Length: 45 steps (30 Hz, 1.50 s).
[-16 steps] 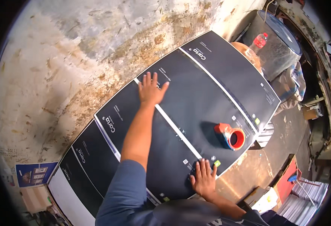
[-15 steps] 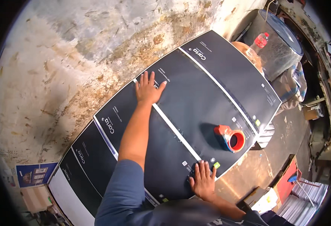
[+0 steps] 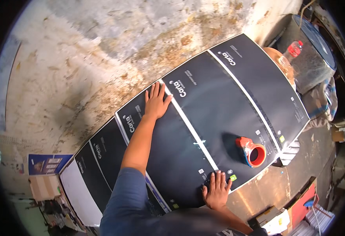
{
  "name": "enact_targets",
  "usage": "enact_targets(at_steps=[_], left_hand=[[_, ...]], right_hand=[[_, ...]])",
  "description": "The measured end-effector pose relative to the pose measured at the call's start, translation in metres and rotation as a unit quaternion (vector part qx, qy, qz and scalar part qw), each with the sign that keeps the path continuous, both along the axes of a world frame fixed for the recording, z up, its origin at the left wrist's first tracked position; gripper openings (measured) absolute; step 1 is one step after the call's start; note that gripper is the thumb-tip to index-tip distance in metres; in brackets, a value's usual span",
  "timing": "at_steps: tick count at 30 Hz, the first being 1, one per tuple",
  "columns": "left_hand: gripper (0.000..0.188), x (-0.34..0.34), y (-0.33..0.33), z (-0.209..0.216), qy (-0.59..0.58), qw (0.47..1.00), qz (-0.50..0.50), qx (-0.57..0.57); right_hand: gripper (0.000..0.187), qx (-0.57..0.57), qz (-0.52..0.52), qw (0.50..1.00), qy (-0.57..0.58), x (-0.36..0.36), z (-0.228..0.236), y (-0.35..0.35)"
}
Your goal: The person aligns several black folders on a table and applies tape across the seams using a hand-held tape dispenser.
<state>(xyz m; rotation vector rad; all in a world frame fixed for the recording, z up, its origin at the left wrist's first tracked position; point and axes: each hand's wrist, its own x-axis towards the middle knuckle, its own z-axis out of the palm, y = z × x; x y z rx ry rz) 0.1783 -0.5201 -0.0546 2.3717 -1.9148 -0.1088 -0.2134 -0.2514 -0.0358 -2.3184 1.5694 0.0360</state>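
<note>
A long black printed sheet (image 3: 219,114) with white stripes covers the work surface, its far edge running along the stained wall. Near that far edge, my left hand (image 3: 156,104) lies flat with fingers apart, its thumb reaching a white stripe (image 3: 188,125). My right hand (image 3: 217,192) rests flat at the near edge, fingertips by the same stripe's near end. Neither hand holds anything. Right of my right hand, on the sheet, stands a red, hollow ring-shaped object (image 3: 255,154) with a red protruding part; it looks like a tape dispenser, but I cannot tell for sure.
Beyond the right end are a large drum (image 3: 312,55), a clear bottle with red cap and label (image 3: 294,49) and a sack (image 3: 323,100). Cardboard boxes (image 3: 272,220) stand on the floor (image 3: 255,196) at lower right. A blue poster (image 3: 48,163) is at lower left.
The view has shifted, so the sheet appears further right. My left hand has slid left along the far edge, off the white stripe. My right hand stays near the stripe's end.
</note>
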Motion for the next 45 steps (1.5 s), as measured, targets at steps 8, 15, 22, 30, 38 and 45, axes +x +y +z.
enact_targets(at_steps=[8, 15, 22, 30, 38, 45], left_hand=[[0.070, 0.099, 0.163, 0.018, -0.031, 0.998, 0.051, 0.011], [0.066, 0.106, 0.338, 0.045, 0.023, 0.995, -0.042, -0.084], [0.074, 0.082, 0.471, 0.009, -0.004, 0.999, -0.022, 0.041], [0.074, 0.092, 0.459, 0.007, -0.008, 0.999, -0.019, 0.025], [0.075, 0.081, 0.466, 0.006, -0.012, 1.000, 0.006, 0.026], [0.074, 0.082, 0.463, 0.009, 0.010, 0.999, -0.035, 0.012]], right_hand=[[0.071, -0.073, 0.000, 0.997, 0.027, 0.007, -0.007, 0.010], [0.077, -0.192, -0.063, 0.976, -0.079, 0.012, 0.024, 0.048], [0.044, 0.392, -0.395, 0.707, -0.436, 0.084, 0.009, 0.250], [0.031, 0.285, -0.401, 0.795, -0.356, 0.114, 0.012, 0.260], [0.042, 0.207, -0.429, 0.825, -0.304, 0.122, 0.004, 0.255], [0.035, 0.170, -0.412, 0.841, -0.308, 0.114, -0.031, 0.263]])
